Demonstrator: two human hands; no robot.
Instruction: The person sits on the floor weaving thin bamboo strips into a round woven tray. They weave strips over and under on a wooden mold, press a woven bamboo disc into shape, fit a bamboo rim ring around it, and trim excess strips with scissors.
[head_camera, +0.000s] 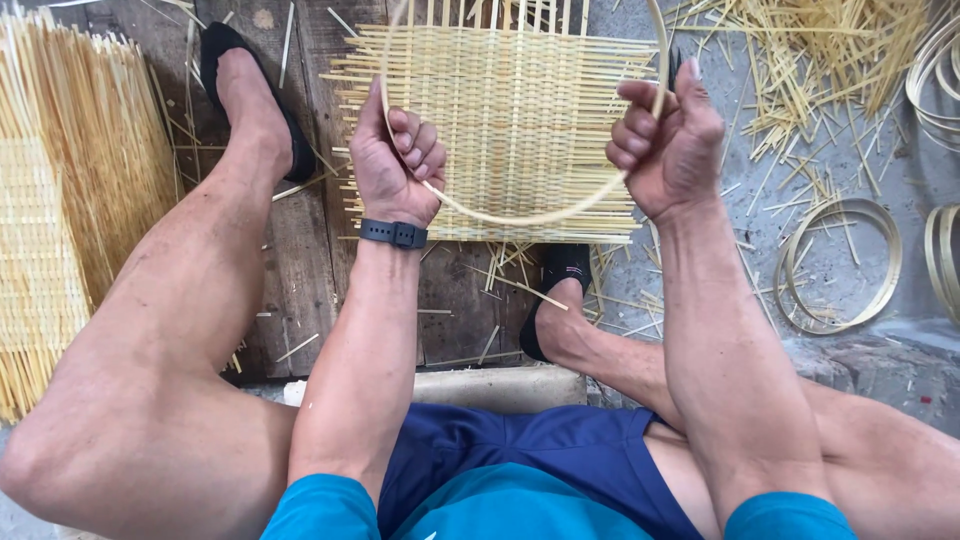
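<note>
My left hand (395, 160) grips the left side of a thin bamboo hoop (530, 215), fingers curled around it; a black wristband sits on that wrist. On the hoop's right side, my right hand (668, 140) is closed around the strip. The hoop hangs in the air above a square woven bamboo mat (520, 110) that lies on the ground between my feet. The hoop's top runs out of view.
A stack of woven mats with long loose strips (60, 200) lies at the left. Bamboo rings (838, 262) rest on the concrete at the right, more (935, 70) at the far right. Cut slivers (810, 50) litter the upper right. My feet in black shoes flank the mat.
</note>
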